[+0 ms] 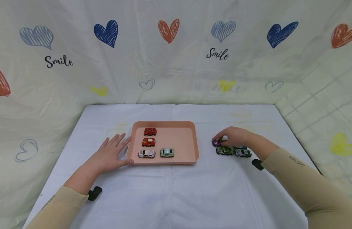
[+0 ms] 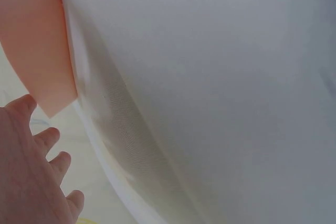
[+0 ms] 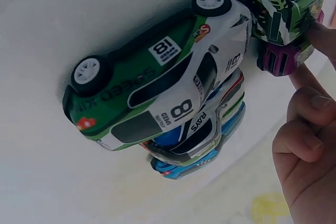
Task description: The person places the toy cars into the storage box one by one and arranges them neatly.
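My right hand (image 1: 236, 136) pinches a purple toy car (image 1: 216, 143) between thumb and index finger at the right of the table. Against that car stands a green leaf-patterned toy car (image 1: 224, 151). Beside it is a green and white toy car (image 3: 163, 85) marked 18, with a white striped car (image 3: 202, 137) and a blue car (image 3: 186, 167) behind it in the right wrist view. My left hand (image 1: 111, 156), fingers spread, touches the left rim of a pink tray (image 1: 181, 140). Inside lie two red cars (image 1: 150, 131), a white car (image 1: 146, 154) and a pale green car (image 1: 167, 153).
A white cloth covers the table (image 1: 170, 190). Behind it hangs a pale curtain (image 1: 190, 70) printed with hearts and the word Smile. Some tabletop separates the tray from the group of cars at the right.
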The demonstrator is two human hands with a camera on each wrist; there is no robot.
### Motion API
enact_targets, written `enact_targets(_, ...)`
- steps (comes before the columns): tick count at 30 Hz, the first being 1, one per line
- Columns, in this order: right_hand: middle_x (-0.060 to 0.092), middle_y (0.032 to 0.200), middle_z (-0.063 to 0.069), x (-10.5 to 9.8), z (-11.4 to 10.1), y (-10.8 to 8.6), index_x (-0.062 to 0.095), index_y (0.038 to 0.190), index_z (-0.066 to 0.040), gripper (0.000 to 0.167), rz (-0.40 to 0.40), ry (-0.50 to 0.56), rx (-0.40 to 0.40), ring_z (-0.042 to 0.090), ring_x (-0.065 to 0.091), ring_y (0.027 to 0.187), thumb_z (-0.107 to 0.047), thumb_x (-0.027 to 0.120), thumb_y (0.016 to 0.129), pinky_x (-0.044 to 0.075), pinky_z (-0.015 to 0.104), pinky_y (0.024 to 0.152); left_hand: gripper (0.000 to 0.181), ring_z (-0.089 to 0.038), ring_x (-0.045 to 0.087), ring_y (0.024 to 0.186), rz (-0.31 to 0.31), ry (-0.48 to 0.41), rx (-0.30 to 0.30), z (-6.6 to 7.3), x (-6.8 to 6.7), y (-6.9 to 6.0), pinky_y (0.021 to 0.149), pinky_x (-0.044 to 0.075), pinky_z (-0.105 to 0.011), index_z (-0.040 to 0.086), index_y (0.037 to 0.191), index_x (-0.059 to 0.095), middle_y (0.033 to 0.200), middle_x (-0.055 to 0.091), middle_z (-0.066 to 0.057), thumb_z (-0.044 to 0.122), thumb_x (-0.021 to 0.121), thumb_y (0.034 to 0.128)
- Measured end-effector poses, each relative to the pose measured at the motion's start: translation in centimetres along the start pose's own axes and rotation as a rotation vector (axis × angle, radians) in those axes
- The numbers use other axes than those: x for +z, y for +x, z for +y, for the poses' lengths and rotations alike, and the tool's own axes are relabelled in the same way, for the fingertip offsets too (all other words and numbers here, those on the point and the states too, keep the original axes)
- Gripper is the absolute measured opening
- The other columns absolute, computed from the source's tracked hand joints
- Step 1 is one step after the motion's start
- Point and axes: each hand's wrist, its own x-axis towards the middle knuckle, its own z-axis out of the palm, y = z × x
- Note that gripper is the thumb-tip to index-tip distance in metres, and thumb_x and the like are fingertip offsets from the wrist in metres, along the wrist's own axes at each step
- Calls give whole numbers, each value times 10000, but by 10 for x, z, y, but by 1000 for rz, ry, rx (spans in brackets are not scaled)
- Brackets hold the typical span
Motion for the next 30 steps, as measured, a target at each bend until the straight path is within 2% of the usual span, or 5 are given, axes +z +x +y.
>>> enact_targets(8, 678, 1200, 51, -6, 0, -2, 687, 1290, -210, 357, 15, 57, 16, 261, 609, 1106, -181, 692, 934, 531, 444, 889, 1035, -403, 120, 1494, -27, 5, -5, 0, -1, -1, 1190, 51, -618, 193, 1596, 223, 1635, 183, -160, 766, 580, 811)
enact_targets(15, 672, 1158, 40, -18, -5, -3, 678, 1304, -202, 388, 34, 94, 15, 170, 558, 848, -144, 693, 920, 479, 327, 690, 1024, -387, 97, 1503, -35, 8, -5, -1, -1, 0, 1197, 26, -600, 206, 1600, 206, 1644, 159, -142, 754, 584, 821)
enact_targets(18, 670, 1147, 27, -23, -7, -3, 676, 1305, -210, 393, 30, 108, 14, 153, 530, 796, -142, 694, 919, 458, 300, 652, 1028, -396, 104, 1500, -33, 8, 1, -2, -1, 1, 1195, 28, -605, 204, 1598, 212, 1642, 163, -148, 756, 587, 817)
enact_targets(23, 675, 1128, 23, -32, -12, 0, 686, 1290, -204, 377, 31, 124, -14, 148, 529, 756, -147, 697, 918, 464, 300, 639, 1024, -400, 102, 1499, -38, 10, 0, -3, 0, 1, 1194, 29, -608, 198, 1598, 211, 1641, 163, -154, 750, 586, 822)
enact_targets(30, 670, 1125, 7, -45, -24, 7, 690, 1284, -239, 366, 5, 177, 7, 167, 561, 780, -163, 695, 926, 483, 313, 636, 1024, -402, 101, 1499, -41, 8, -5, -2, -2, 1, 1193, 26, -609, 196, 1599, 209, 1641, 161, -155, 750, 584, 823)
